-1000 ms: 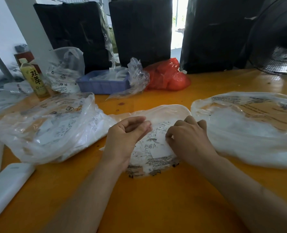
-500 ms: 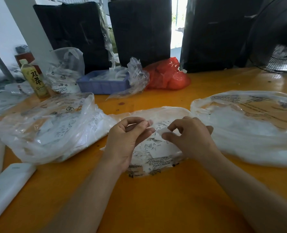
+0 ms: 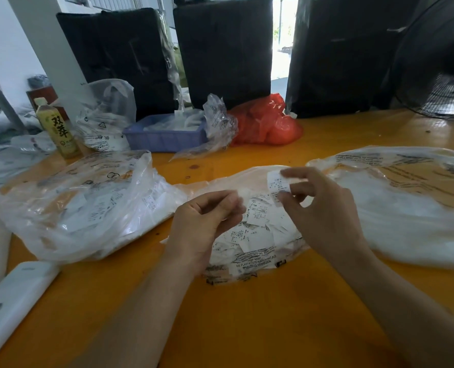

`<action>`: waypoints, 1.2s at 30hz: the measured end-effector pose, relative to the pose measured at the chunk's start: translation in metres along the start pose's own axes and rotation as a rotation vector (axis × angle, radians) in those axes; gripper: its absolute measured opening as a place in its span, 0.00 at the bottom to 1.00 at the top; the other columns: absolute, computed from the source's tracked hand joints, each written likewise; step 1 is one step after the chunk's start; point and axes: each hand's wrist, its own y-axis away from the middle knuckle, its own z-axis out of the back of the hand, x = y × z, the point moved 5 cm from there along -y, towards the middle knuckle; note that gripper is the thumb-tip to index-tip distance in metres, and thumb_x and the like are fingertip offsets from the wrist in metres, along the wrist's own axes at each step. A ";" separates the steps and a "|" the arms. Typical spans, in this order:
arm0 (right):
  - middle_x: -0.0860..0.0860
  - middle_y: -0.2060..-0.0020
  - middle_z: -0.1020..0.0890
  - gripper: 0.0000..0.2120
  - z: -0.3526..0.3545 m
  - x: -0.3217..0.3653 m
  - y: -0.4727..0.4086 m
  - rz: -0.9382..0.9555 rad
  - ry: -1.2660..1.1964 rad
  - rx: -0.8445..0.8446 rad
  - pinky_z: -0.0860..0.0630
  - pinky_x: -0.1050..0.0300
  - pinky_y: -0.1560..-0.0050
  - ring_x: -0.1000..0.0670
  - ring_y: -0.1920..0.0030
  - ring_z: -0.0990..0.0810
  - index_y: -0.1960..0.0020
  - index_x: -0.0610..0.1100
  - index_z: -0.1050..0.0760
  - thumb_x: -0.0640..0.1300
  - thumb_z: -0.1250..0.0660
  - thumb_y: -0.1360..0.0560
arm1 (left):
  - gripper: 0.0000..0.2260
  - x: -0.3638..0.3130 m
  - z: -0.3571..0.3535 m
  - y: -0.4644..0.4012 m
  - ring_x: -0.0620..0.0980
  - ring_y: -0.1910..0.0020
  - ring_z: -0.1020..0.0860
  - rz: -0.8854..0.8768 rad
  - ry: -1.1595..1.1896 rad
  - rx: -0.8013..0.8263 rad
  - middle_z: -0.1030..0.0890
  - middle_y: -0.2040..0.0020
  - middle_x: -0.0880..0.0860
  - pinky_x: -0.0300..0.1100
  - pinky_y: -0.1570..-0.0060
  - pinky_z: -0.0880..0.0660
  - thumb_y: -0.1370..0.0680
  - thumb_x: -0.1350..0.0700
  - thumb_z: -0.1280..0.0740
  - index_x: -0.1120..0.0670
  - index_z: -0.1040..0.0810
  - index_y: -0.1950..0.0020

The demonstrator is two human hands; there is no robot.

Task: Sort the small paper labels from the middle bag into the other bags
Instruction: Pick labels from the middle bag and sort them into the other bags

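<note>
One small white printed paper label (image 3: 278,185) sits pinched in your right hand (image 3: 324,208), lifted above the crinkly clear middle bag (image 3: 249,251) heaped with slips; your left hand (image 3: 204,224) curls over it, grip unclear, on the glossy orange table (image 3: 247,328).

1. The table (image 3: 247,328) is orange-yellow wood with a glossy, smooth finish (light glints at its far right).
2. The middle bag (image 3: 247,261), left bag (image 3: 61,221) and right bag (image 3: 406,208) are thin clear plastic, crinkled and shiny.
3. The small label (image 3: 277,185) pinched in the right hand (image 3: 324,216) is matt white printed paper.
4. The tray (image 3: 164,139) is matt blue plastic.
5. The red bag (image 3: 265,126) is glossy plastic film.
</note>
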 end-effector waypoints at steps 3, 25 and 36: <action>0.66 0.60 0.18 0.16 0.005 0.000 -0.001 -0.065 -0.101 -0.016 0.24 0.41 0.41 0.51 0.45 0.21 0.43 0.63 0.30 0.52 0.26 0.24 | 0.10 0.000 -0.001 0.001 0.55 0.50 0.11 0.020 0.022 0.008 0.12 0.50 0.61 0.36 0.55 0.17 0.32 0.55 0.21 0.55 0.10 0.52; 0.49 0.58 0.15 0.05 0.003 -0.001 -0.003 -0.116 -0.547 0.047 0.17 0.50 0.53 0.49 0.57 0.16 0.51 0.47 0.21 0.46 0.27 0.23 | 0.12 0.000 -0.011 0.008 0.56 0.46 0.12 -0.010 -0.093 0.114 0.11 0.49 0.60 0.39 0.47 0.17 0.32 0.53 0.20 0.53 0.10 0.50; 0.51 0.67 0.23 0.10 -0.010 0.005 0.003 -0.101 -0.594 0.153 0.31 0.48 0.62 0.43 0.64 0.29 0.58 0.48 0.16 0.55 0.26 0.27 | 0.10 -0.001 -0.016 0.012 0.56 0.49 0.11 -0.013 -0.175 0.116 0.11 0.50 0.58 0.39 0.49 0.16 0.30 0.53 0.21 0.51 0.10 0.50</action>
